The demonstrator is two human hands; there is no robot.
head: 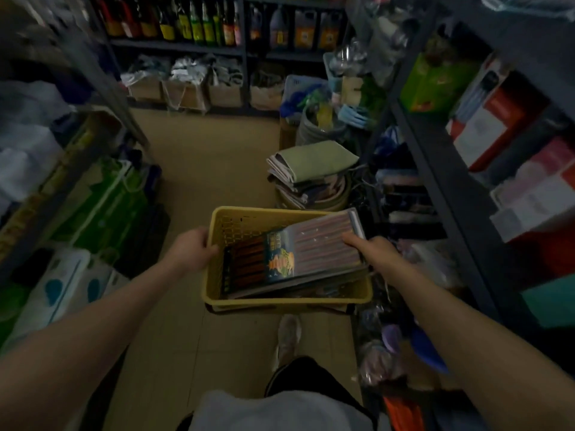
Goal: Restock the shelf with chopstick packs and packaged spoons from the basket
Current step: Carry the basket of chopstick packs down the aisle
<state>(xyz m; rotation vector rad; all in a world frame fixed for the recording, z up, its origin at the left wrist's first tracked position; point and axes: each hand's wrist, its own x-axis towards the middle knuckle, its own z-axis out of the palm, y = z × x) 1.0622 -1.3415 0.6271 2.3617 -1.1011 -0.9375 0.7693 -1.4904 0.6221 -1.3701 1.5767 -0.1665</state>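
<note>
Both hands carry the basket (217,284) above the aisle floor: left hand (194,248) curls over its left rim, right hand (371,248) clamps the right edge and pins the top chopstick pack (295,256), which juts over the rim, probably to stop it sliding before reaching the shelf (435,169) on the right.

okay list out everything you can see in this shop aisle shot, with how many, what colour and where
basket: one, yellow, centre, carried above the floor
chopstick packs: a stack, count unclear, dark with striped fronts, leaning in the basket
bottles: a row, count unclear, dark with yellow and green labels, top back shelf
jugs: about three, dark with orange labels, top back shelf
cardboard boxes: about four, brown, back floor
folded mats: one pile, green on top, beyond the basket
right shelving: one, dark, holds red and white boxes
shoe: one, pale, floor
left hand: grips the basket's left rim
right hand: holds the packs' right end
</note>
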